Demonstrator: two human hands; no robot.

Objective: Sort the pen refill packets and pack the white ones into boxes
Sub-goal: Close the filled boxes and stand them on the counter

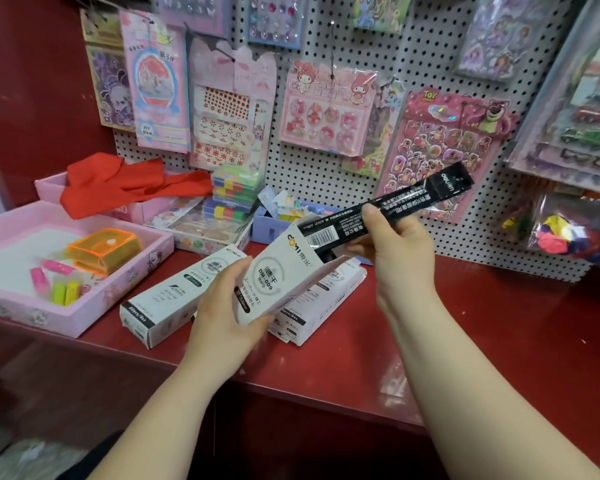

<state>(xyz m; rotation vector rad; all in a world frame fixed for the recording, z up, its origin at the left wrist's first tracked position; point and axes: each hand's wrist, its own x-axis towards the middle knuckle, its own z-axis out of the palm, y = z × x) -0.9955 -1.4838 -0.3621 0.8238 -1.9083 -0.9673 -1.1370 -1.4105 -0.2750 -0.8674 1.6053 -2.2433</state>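
Note:
My left hand grips a white refill box, tilted with its flap open at the upper right. My right hand holds a long black refill packet; the packet's lower end sits at the box's open mouth and its top end points up to the right. Two more white boxes lie on the red counter: one to the left, one under and right of the held box.
A pink tray with an orange pouch and small erasers sits at the left. A red cloth, stacked colourful cases and a lilac bin lie behind. Sticker sheets hang on the pegboard. The red counter runs to the right.

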